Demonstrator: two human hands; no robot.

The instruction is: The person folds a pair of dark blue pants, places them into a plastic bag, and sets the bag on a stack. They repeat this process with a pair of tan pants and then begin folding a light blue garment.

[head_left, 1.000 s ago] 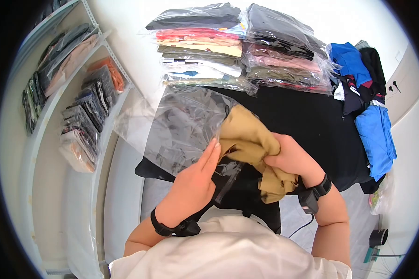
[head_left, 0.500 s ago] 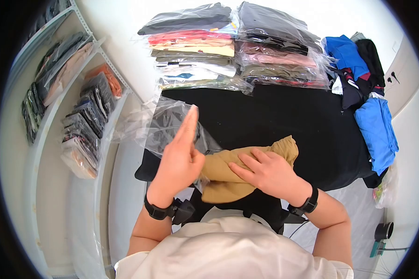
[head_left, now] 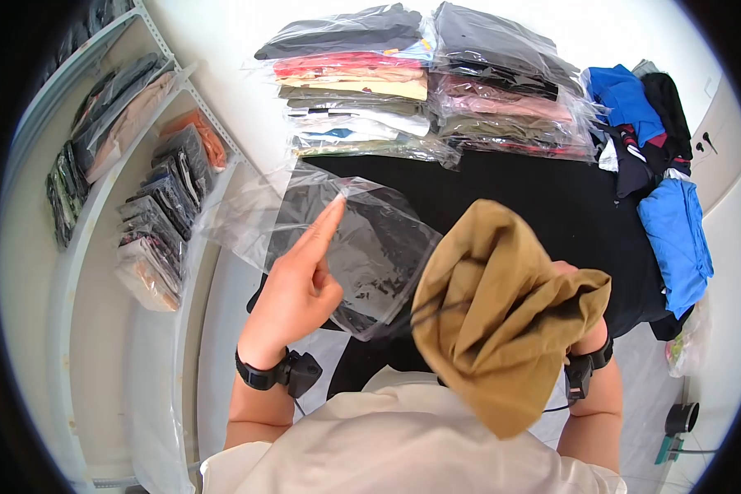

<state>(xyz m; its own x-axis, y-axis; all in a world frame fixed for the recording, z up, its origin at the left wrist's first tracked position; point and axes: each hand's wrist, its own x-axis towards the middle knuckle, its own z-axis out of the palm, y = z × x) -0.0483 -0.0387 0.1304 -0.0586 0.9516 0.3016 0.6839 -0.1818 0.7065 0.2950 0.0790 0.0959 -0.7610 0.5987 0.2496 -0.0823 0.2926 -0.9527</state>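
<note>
My left hand (head_left: 292,288) is held over a clear plastic bag (head_left: 379,255), its fingers stretched out and pointing away from me, the thumb apart. The bag lies flattened on the black tabletop, its loose end trailing off to the left. My right hand (head_left: 589,339) holds up a crumpled tan garment (head_left: 502,305) to the right of the bag. Most of that hand is hidden behind the cloth; only some knuckles and the wrist side show. A thin dark cord crosses the garment's left edge.
Two stacks of bagged folded clothes (head_left: 354,86) stand along the back of the black table (head_left: 543,198). Blue and dark clothes (head_left: 675,239) lie at its right end. On the left, shelves (head_left: 99,239) hold more bagged clothes.
My right hand has lifted the tan garment off the bag and moved right, and the cloth has fallen loose. My left hand has shifted slightly left and down.
</note>
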